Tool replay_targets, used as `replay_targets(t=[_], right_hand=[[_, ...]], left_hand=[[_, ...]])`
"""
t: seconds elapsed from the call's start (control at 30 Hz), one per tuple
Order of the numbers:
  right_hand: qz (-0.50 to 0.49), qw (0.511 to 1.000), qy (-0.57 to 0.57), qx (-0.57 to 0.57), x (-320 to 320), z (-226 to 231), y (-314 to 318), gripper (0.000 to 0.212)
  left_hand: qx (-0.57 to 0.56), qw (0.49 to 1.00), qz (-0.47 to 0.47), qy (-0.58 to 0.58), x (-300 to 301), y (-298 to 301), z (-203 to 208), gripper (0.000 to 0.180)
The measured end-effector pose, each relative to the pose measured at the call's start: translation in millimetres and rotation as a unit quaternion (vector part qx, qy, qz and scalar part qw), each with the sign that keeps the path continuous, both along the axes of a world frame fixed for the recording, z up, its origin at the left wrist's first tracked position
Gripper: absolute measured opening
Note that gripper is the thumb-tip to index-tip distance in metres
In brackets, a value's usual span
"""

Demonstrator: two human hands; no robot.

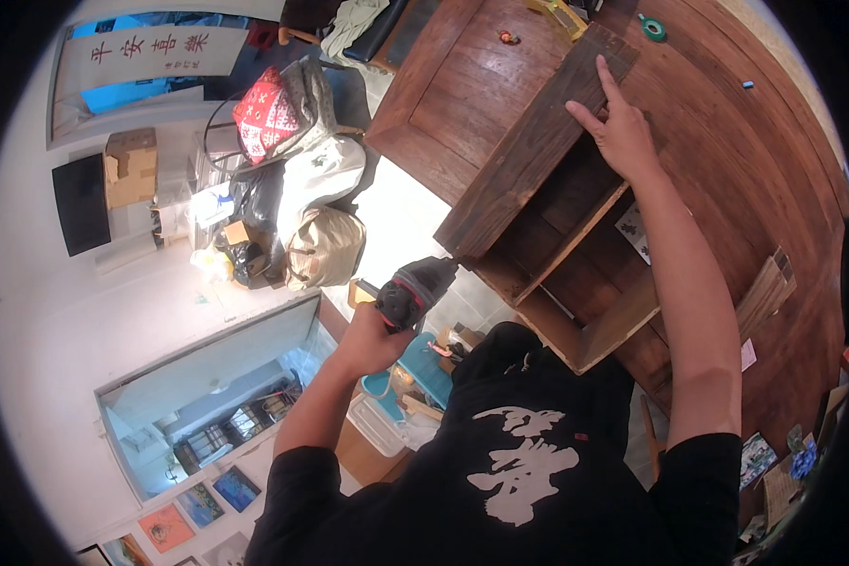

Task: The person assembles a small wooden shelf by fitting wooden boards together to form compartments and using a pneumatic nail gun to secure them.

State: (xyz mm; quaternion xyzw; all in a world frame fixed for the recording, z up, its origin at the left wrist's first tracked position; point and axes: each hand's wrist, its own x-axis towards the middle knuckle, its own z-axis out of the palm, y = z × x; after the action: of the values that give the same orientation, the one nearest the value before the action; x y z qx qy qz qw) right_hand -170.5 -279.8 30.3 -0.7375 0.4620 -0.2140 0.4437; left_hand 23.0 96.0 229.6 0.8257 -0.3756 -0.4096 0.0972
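Note:
A black and red power drill [421,289] is in my left hand [368,341], whose fingers are closed round its grip. The drill's nose points at the near left corner of a wooden box frame [583,257]; I cannot tell whether the bit touches the wood. This frame has open compartments and a dark, wide plank [538,151] along its far side. My right hand [624,140] rests on the plank toward its far right end, with index finger and thumb stretched apart. Below the plank, the frame's near end reaches past the table's edge.
The brown wooden table [764,141] carries a green tape roll [651,27], a small blue item [748,85], a small red figure [508,38] and wood strips [766,292]. Bags [325,247] stand to the left. A blue plastic container [426,370] is near my left side.

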Motion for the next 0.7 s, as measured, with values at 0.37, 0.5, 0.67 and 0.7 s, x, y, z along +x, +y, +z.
replay_targets(t=[0.37,0.5,0.67,0.7], right_hand=[[0.0,1.0,-0.019,-0.008,-1.7,0.7,-1.1,0.093],[-0.002,1.0,-0.025,-0.016,-1.5,-0.7,-0.3,0.094],[0.0,1.0,-0.03,-0.004,-0.9,0.1,-0.8,0.094],[0.0,1.0,-0.024,-0.002,-0.7,1.3,-0.6,0.094]], left_hand=[[-0.003,1.0,0.006,-0.003,0.7,-1.3,-5.2,0.022],[-0.002,1.0,-0.002,0.003,2.7,1.0,-7.6,0.021],[0.017,1.0,-0.005,0.0,3.7,1.8,-7.7,0.021],[0.016,1.0,-0.002,0.0,2.0,0.0,-5.8,0.021]])
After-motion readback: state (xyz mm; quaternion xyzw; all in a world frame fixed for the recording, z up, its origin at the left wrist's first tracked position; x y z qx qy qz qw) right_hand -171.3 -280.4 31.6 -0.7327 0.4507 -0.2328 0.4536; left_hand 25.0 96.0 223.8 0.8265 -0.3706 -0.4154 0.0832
